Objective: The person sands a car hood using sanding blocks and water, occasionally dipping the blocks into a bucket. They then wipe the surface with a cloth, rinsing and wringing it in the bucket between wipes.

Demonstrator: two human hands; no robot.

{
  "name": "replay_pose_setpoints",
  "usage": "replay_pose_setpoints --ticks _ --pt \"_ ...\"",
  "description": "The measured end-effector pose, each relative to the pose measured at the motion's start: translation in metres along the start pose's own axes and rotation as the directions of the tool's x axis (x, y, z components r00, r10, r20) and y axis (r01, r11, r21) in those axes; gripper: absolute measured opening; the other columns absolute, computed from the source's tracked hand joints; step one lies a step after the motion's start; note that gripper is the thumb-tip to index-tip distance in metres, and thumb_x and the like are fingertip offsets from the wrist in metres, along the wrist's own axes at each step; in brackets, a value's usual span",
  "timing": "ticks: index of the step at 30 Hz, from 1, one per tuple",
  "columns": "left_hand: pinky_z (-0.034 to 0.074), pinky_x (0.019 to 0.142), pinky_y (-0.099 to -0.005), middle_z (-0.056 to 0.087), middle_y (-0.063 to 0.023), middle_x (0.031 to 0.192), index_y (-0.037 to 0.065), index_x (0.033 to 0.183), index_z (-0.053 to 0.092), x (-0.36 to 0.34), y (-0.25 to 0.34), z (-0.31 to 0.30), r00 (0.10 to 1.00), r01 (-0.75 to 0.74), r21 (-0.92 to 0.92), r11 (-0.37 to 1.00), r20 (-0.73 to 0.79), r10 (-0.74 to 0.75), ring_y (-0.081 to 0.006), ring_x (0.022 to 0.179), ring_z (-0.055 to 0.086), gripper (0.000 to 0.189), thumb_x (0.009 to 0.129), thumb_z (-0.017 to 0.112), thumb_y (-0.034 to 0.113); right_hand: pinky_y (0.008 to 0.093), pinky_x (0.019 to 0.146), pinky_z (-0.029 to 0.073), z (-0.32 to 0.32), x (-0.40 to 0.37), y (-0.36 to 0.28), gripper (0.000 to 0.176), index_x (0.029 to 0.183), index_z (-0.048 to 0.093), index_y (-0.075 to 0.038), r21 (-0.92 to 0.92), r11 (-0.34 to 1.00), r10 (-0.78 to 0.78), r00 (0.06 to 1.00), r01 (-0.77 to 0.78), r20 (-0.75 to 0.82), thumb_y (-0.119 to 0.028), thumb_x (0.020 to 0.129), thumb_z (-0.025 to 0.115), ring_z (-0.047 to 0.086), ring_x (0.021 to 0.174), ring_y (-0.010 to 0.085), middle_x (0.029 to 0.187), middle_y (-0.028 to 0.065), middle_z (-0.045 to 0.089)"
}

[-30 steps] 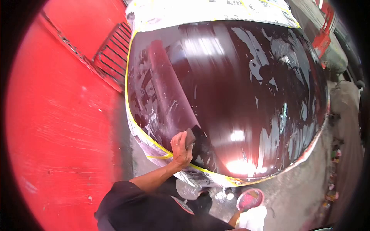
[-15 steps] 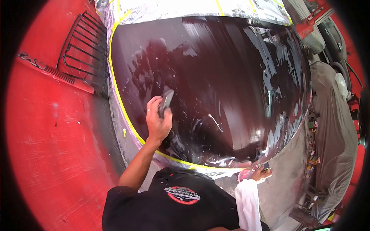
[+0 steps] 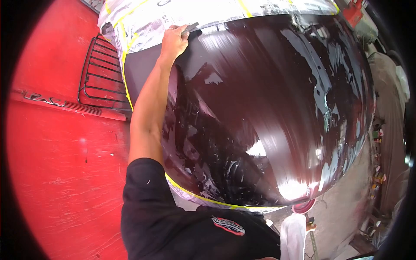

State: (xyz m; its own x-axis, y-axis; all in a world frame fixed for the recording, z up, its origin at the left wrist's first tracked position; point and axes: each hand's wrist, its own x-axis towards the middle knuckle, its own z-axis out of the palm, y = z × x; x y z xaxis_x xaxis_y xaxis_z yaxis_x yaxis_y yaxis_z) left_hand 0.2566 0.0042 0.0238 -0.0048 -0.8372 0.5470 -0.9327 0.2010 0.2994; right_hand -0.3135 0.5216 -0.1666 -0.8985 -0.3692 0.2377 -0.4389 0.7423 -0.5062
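Observation:
My left hand [image 3: 174, 42] is wrapped round a dark grey block [image 3: 190, 28] at the far left part of a wet, dark maroon car panel [image 3: 255, 86], beside its masked upper edge. My left arm stretches over the panel. Low on the right, my right hand [image 3: 311, 226] shows only in small part beside a white cloth or sleeve [image 3: 293, 236]; its fingers cannot be made out. Just above it, a round reddish container [image 3: 303, 206] sits at the panel's near edge.
Paper masking [image 3: 147, 21] with yellow tape covers the area beyond the panel. On the left are a red surface [image 3: 56, 160] and a black metal rack [image 3: 102, 73]. A grey-brown cover [image 3: 388, 95] hangs at the right, with small items below it.
My left hand has moved forward with the block, from mid-panel to the far masked edge. My right hand is now mostly hidden. The view has shifted.

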Motion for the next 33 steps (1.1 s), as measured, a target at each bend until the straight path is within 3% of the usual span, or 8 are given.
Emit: replay_pose_setpoints --ticks 3,10,14,21,23,28,30,33 --pt "0.051 0.089 -0.0411 0.066 -0.0157 0.110 0.014 0.121 0.069 -0.021 0.028 -0.006 0.995 0.070 -0.117 0.991 0.083 -0.060 -0.0339 0.100 0.064 0.032 0.089 0.067 0.017 0.0418 0.086 0.055 -0.001 0.007 0.013 0.052 0.132 0.050 -0.008 -0.015 1.000 0.025 1.000 -0.026 -0.009 -0.038 0.093 0.065 0.064 0.103 0.0308 0.121 0.0163 0.059" --pt "0.047 0.074 -0.0422 0.060 -0.0110 0.088 0.006 0.105 0.067 -0.180 0.183 -0.017 0.955 -0.283 -0.212 0.935 0.030 0.295 -0.0299 0.082 0.057 0.025 0.080 0.069 0.002 0.0417 0.087 0.054 -0.027 0.018 0.059 0.050 0.130 0.052 -0.008 -0.030 0.994 0.102 0.994 -0.103 -0.041 -0.038 0.092 0.066 0.064 0.104 0.0304 0.120 0.0158 0.060" --pt "0.047 0.077 -0.0399 0.059 -0.0090 0.102 0.008 0.129 0.061 -0.342 0.320 -0.008 0.841 -0.370 -0.427 0.825 0.225 0.493 -0.0275 0.089 0.058 0.064 0.067 0.072 0.005 0.0416 0.087 0.054 -0.041 0.024 0.090 0.049 0.129 0.054 -0.008 -0.032 0.988 0.149 0.987 -0.152 -0.060 -0.038 0.092 0.066 0.064 0.104 0.0303 0.119 0.0155 0.061" --pt "0.048 0.088 -0.0447 0.062 -0.0198 0.113 0.007 0.127 0.061 -0.397 0.386 -0.007 0.718 0.017 -0.784 0.621 0.442 0.538 -0.0336 0.101 0.060 0.038 0.090 0.066 0.012 0.0415 0.088 0.054 -0.067 0.057 0.132 0.048 0.127 0.057 -0.008 -0.021 0.977 0.210 0.968 -0.214 -0.136 -0.039 0.092 0.067 0.064 0.105 0.0299 0.118 0.0151 0.062" --pt "0.050 0.086 -0.0438 0.065 -0.0174 0.111 0.007 0.123 0.061 -0.392 0.382 -0.008 0.766 0.322 -0.872 0.367 0.468 0.440 -0.0330 0.098 0.062 0.033 0.092 0.068 0.014 0.0415 0.088 0.054 -0.069 0.077 0.136 0.047 0.126 0.058 -0.008 0.000 0.973 0.228 0.962 -0.230 -0.152 -0.039 0.092 0.067 0.064 0.105 0.0298 0.117 0.0149 0.062" --pt "0.051 0.085 -0.0343 0.065 -0.0115 0.110 0.001 0.123 0.059 -0.284 0.286 -0.047 0.989 0.115 -0.749 0.652 0.151 -0.001 -0.0258 0.095 0.065 0.030 0.093 0.060 0.003 0.0414 0.089 0.054 -0.040 0.125 0.094 0.046 0.124 0.060 -0.008 0.141 0.986 0.108 0.983 -0.087 -0.151 -0.039 0.091 0.068 0.064 0.106 0.0296 0.116 0.0146 0.063" --pt "0.029 0.115 -0.0402 0.040 -0.0251 0.146 -0.010 0.145 0.033 -0.259 0.228 -0.041 0.699 0.489 -0.508 0.709 -0.259 -0.667 -0.0313 0.136 0.040 0.050 0.104 0.041 0.017 0.0392 0.087 0.053 -0.032 0.120 0.016 0.045 0.126 0.056 -0.002 0.189 0.981 -0.016 0.987 0.047 -0.158 -0.027 0.091 0.070 0.062 0.104 0.0277 0.113 0.0157 0.062" --pt "0.033 0.114 -0.0405 0.034 -0.0286 0.151 -0.014 0.146 0.028 -0.212 0.147 -0.047 0.377 0.394 -0.682 0.617 -0.492 -0.785 -0.0339 0.135 0.042 0.055 0.105 0.039 0.021 0.0375 0.087 0.052 0.017 0.130 -0.043 0.046 0.132 0.051 0.003 0.343 0.869 -0.318 0.933 0.357 -0.167 -0.016 0.094 0.068 0.058 0.107 0.0238 0.115 0.0164 0.060"
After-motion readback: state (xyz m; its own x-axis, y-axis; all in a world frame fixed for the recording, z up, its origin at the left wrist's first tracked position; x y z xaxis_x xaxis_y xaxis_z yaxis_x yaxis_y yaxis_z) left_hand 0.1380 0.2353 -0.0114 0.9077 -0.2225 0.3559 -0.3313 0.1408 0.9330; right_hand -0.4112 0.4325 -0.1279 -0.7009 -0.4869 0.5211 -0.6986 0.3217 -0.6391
